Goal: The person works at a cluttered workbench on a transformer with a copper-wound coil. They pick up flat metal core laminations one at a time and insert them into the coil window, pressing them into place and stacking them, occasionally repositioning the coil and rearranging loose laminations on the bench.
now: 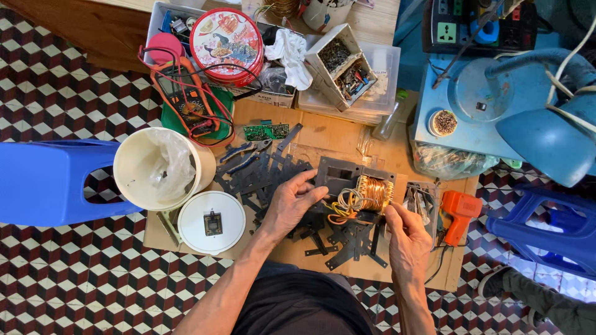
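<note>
Checkered red, black and white floor tiles surround a cardboard work mat [310, 133] where a seated person takes apart, or perhaps rebuilds, a small transformer [355, 186]. At the mat's centre, the left hand [290, 203] rests its curled fingers against the dark laminated core, bracing it, while the right hand [406, 234], at four o'clock from the copper winding [373, 193], pinches a thin dark metal strip [377, 231] between thumb and fingertips. Loose laminations [261, 177] lie fanned out from nine o'clock round to six o'clock of the core (dozens, by the look of it). At ten o'clock sit a white bucket [133, 170] and a multimeter [189, 105]; an orange soldering gun [459, 214] lies at three o'clock. Judging by the grip, one plate is being worked at the stack; the next move would call for keeping the core steady and the strip level with its slot.
</note>
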`<state>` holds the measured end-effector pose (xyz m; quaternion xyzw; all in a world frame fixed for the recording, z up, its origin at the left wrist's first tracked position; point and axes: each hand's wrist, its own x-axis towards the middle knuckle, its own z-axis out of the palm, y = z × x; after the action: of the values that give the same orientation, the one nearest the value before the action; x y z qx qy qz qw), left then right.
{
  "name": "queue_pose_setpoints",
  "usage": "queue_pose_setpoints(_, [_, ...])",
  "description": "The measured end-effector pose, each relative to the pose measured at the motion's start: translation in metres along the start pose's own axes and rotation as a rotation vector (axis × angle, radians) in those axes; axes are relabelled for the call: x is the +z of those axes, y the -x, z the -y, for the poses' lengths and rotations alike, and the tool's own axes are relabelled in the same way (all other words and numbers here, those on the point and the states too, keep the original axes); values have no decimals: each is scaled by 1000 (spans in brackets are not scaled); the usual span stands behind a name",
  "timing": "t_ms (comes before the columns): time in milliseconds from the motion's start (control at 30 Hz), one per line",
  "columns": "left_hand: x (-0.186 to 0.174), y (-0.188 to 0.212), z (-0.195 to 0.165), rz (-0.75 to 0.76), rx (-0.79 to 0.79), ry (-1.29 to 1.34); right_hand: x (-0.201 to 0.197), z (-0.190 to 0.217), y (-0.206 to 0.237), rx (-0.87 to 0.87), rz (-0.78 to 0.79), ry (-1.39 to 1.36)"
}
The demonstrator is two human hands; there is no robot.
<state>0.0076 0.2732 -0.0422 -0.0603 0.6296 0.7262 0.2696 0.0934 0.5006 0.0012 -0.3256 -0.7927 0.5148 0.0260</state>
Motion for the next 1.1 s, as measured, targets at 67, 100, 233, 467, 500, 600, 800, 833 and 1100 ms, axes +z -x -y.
queue_pose_setpoints(67, [2,-2,2,5,-6,-41,2,-2,-2,46,0,-38])
queue_pose_setpoints(100, [3,-3,3,4,-6,-27,3,-3,-3,80,0,-69])
queue_pose_setpoints(233, [3,-3,5,-10,9,-30,5,-1,-3,76,-9,-67])
queue_pose_setpoints(467, [3,-11,10,-5,23,-73,8,5,-3,101,-6,-76])
queue_pose_setpoints(500, [3,-12,12,11,22,-53,8,5,-3,106,-10,-39])
queue_pose_setpoints(600, [2,-14,16,50,18,-2,8,4,-2,84,-9,1])
queue_pose_setpoints(800, [-3,-17,19,83,-23,70,7,1,-4,73,4,6])
queue_pose_setpoints(833, [-2,-17,18,77,-33,76,6,1,-4,67,8,-8])
queue_pose_setpoints(1100, [10,-7,7,-19,7,-110,6,5,-3,83,-2,72])
